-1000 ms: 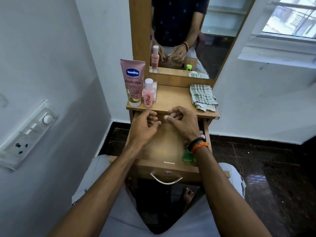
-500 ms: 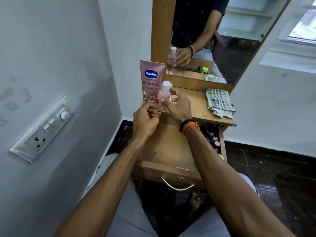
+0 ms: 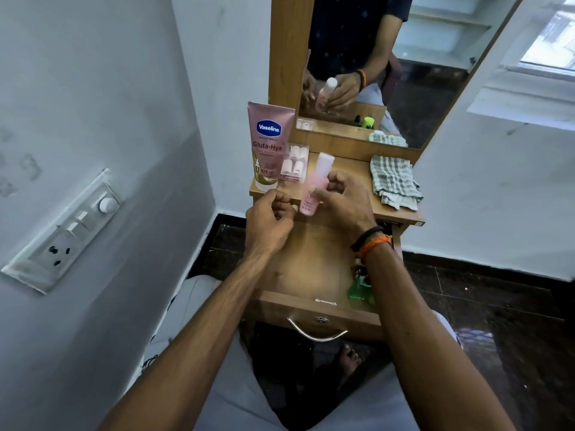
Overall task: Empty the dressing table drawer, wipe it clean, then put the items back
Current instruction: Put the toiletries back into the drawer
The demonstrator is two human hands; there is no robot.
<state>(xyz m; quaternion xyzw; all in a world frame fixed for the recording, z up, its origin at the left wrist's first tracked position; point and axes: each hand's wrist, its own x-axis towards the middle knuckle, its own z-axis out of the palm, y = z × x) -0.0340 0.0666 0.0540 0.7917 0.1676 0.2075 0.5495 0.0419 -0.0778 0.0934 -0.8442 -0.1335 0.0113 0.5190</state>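
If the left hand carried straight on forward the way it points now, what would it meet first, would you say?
Probably the Vaseline tube standing at the tabletop's front left corner, just beyond the left hand; depth is hard to judge.

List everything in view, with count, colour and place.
Vaseline tube: 1, pink, upright at tabletop's left edge
blister pack: 1, clear with white pieces, right of tube
small bottle: 1, pink with white cap, tilted, off the tabletop, in right hand
checked cloth: 1, green-white, crumpled on tabletop right
drawer: 1, wooden, pulled open, metal handle in front
green item: 1, in drawer's right front corner, partly hidden
mirror: 1, wood-framed, behind tabletop
switch panel: 1, white, left wall
left hand: fingers curled, grip empty, beside bottle
right hand: grips bottle
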